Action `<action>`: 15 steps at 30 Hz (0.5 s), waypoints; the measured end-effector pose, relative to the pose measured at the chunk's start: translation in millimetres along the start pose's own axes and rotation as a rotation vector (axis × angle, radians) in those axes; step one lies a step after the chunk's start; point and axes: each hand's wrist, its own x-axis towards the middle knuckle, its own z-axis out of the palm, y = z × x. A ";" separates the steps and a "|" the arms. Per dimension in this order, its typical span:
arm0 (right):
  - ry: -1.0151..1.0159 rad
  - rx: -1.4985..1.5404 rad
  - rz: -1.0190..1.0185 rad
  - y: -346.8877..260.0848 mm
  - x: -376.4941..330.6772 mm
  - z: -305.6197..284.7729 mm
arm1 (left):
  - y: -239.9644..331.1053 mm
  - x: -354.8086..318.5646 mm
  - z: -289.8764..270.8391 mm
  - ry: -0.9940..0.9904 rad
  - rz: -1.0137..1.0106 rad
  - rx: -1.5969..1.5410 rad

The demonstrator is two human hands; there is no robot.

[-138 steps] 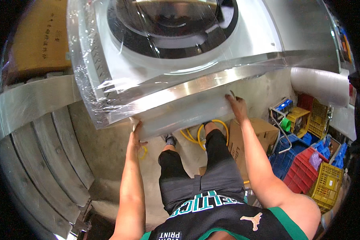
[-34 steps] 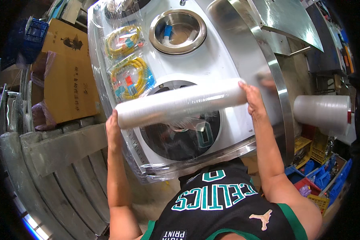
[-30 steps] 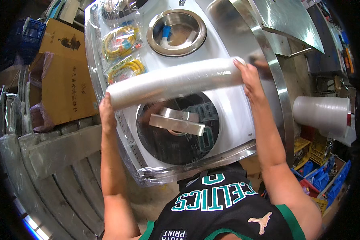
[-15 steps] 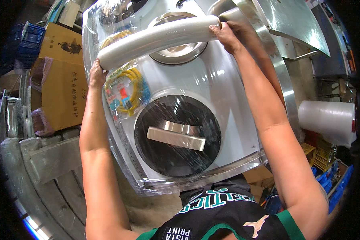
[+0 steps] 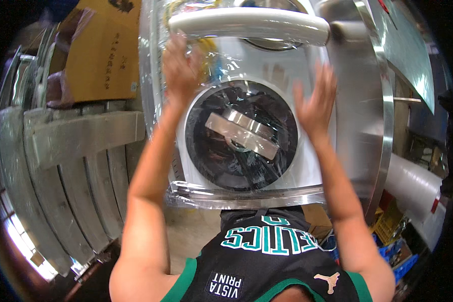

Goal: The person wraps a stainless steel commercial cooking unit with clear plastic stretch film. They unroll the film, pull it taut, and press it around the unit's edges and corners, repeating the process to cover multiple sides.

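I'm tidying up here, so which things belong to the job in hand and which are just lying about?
In the job: left hand; right hand; nearby film roll; film-covered white worktop; black disc.

Seemingly lying about: cardboard box; second film roll at right; yellow crate.

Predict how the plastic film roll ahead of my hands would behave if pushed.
The plastic film roll would probably roll, given its long cylindrical shape. Its shiny, smooth surface suggests it could also be slippery.

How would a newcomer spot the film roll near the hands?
Find the white counter, then its round black disc with a metal handle. Beyond it, the film roll runs crosswise. It is slimmer than the other roll, right of the counter.
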 end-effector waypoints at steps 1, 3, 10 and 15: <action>-0.141 0.017 0.024 -26.9 -49.2 -17.7 | 31.7 -55.9 -17.9 -0.001 0.011 -0.004; -0.373 0.084 -0.063 -55.3 -126.8 -43.4 | 74.8 -166.5 -59.2 -0.243 -0.115 -0.091; -0.828 -0.229 0.029 -49.3 -199.2 -32.1 | 88.3 -487.0 -147.9 -0.619 -0.632 0.353; -0.517 0.054 -0.233 -80.3 -234.4 -75.5 | 38.2 -546.2 -150.8 0.157 -1.479 0.162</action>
